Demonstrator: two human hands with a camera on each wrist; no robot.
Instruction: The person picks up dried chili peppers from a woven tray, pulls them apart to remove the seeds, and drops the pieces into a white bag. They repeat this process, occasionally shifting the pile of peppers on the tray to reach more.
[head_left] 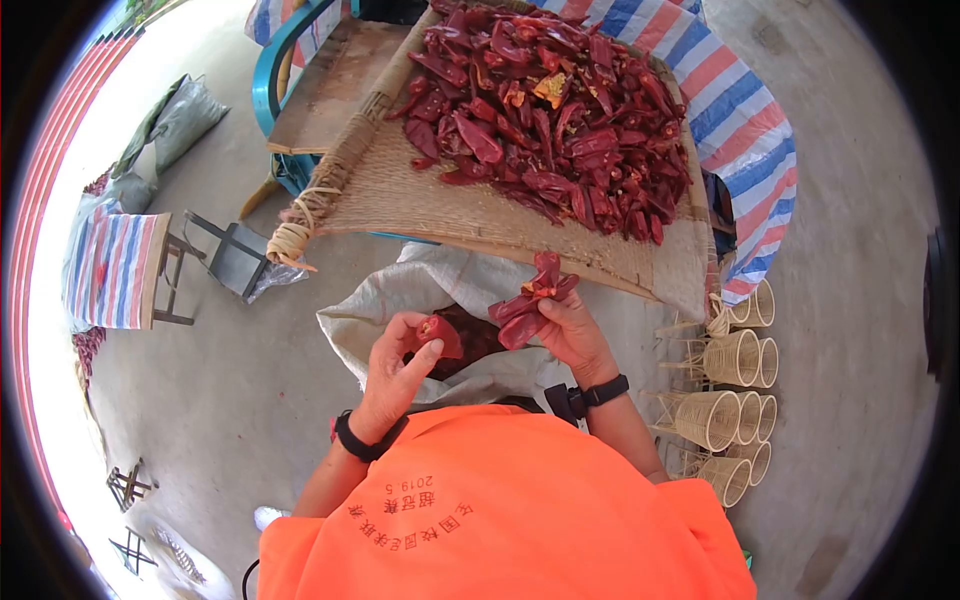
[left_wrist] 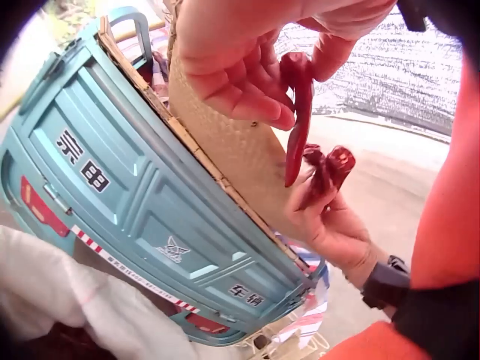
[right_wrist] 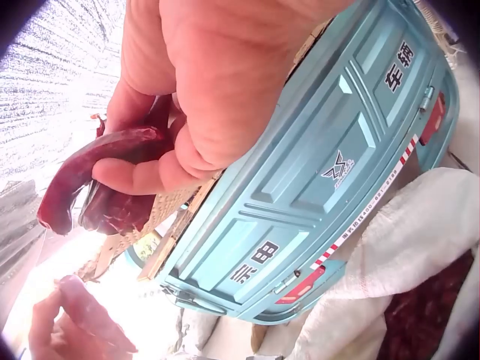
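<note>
My left hand [head_left: 392, 372] pinches a single dried red chili pepper [head_left: 443, 338] between thumb and fingers; the left wrist view shows this long pepper [left_wrist: 301, 120] hanging downward. Opposite it, my right hand [head_left: 582, 342] grips a small bunch of dried red peppers [head_left: 522, 318]. Seen from the right wrist, the bunch of peppers [right_wrist: 105, 176] sticks out past the curled fingers. Both hands are raised above the mouth of a white woven sack [head_left: 385, 290], with dark red contents [head_left: 470, 345] showing inside. Beyond them, a heap of red peppers [head_left: 560, 130] covers much of a woven tray [head_left: 400, 205].
The tray rests on the rear of a blue vehicle [right_wrist: 315, 172], its edge just ahead of the hands. Stacked wicker baskets [head_left: 705, 418] stand at the right. To the left are a folding chair [head_left: 238, 258] and a table with a striped sheet [head_left: 118, 270].
</note>
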